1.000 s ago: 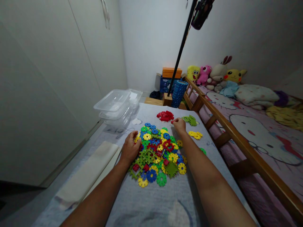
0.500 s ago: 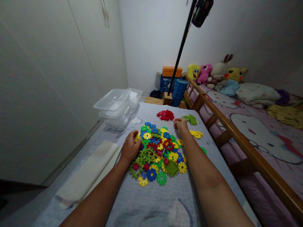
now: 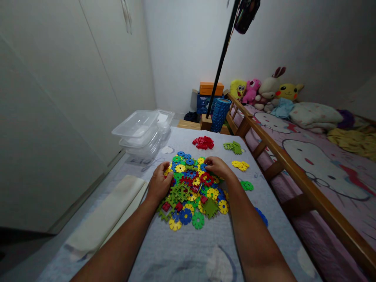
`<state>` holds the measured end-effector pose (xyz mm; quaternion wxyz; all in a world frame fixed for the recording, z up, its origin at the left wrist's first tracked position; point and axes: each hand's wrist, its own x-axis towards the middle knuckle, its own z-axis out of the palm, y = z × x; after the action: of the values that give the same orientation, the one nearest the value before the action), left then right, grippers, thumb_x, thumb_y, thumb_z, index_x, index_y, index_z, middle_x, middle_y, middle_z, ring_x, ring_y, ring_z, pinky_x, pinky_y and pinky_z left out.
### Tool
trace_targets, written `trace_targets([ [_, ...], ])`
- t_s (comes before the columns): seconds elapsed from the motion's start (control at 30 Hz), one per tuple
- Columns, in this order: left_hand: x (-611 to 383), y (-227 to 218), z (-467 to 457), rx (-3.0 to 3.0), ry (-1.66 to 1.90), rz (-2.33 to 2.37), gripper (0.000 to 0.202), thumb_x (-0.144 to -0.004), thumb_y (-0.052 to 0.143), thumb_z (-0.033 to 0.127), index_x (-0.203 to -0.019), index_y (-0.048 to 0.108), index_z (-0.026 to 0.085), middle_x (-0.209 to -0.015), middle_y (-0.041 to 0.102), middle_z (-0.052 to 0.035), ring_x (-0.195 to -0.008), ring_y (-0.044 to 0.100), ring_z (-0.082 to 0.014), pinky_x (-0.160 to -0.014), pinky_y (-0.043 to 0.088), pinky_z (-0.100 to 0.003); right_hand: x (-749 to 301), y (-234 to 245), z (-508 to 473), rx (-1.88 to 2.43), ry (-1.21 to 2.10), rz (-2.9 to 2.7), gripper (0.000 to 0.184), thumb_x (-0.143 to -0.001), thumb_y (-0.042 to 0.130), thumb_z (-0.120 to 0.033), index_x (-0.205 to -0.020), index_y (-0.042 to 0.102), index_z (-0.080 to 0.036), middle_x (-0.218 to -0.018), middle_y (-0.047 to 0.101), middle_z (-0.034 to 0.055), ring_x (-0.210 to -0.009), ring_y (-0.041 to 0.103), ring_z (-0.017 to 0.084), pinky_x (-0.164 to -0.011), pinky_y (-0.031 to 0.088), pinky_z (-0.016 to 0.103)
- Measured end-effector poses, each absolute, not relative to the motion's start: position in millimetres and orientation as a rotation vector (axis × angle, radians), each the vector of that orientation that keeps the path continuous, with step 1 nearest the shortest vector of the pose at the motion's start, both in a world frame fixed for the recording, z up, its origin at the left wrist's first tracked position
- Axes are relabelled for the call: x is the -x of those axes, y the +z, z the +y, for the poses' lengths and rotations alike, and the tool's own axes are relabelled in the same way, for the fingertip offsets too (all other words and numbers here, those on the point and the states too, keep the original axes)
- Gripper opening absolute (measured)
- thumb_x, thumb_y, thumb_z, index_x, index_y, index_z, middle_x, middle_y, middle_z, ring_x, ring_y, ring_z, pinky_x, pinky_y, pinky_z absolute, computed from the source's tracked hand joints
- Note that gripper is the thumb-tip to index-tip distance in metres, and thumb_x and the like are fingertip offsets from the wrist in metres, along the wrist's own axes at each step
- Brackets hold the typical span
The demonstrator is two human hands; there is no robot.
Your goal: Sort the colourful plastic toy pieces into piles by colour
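Observation:
A mixed heap of plastic interlocking pieces, notched discs and toothed squares in blue, green, yellow, red and olive, lies mid-table. My left hand rests against the heap's left edge, thumb and fingers apart and loosely curved. At the upper right of the heap is my right hand, its thumb and fingertips apart beside a blue disc. Sorted by colour, smaller groups lie beyond and to the right: red pieces, olive pieces, yellow discs, green discs and blue discs, partly behind my right forearm.
Stacked clear plastic boxes stand at the table's far left. A folded cream cloth lies at the left. A wooden bed rail runs along the right side, with plush toys on the bed beyond. A black pole rises behind the table.
My right hand has moved left and nearer, from beside the red group to the heap. My left hand stays at the heap's edge. The view has shifted slightly.

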<state>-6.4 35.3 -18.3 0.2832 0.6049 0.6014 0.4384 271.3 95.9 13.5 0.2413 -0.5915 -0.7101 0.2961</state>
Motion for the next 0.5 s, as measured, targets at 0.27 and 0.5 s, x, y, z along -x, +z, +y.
trace_targets([
  [0.27, 7, -19, 35, -1.626, 1.159, 1.612, 0.042, -0.085, 0.054, 0.037, -0.123, 0.056, 0.017, -0.125, 0.065, -0.014, -0.12, 0.062, -0.0273, -0.104, 0.049, -0.046, -273, 20, 94, 1.615, 0.831, -1.885, 0.012, -0.065, 0.066, -0.015, -0.074, 0.059, -0.019, -0.068, 0.058, -0.0062, -0.064, 0.05, 0.011, -0.059, 0.036, 0.022],
  [0.5, 6, -18, 35, -1.63, 1.181, 1.606, 0.039, -0.085, 0.055, 0.035, -0.121, 0.057, 0.019, -0.124, 0.066, -0.0126, -0.119, 0.062, -0.0269, -0.105, 0.049, -0.046, -277, 28, 93, 1.548, 0.922, -1.778, 0.01, -0.066, 0.063, -0.019, -0.071, 0.055, -0.02, -0.063, 0.057, -0.0059, -0.061, 0.051, 0.012, -0.058, 0.035, 0.023],
])
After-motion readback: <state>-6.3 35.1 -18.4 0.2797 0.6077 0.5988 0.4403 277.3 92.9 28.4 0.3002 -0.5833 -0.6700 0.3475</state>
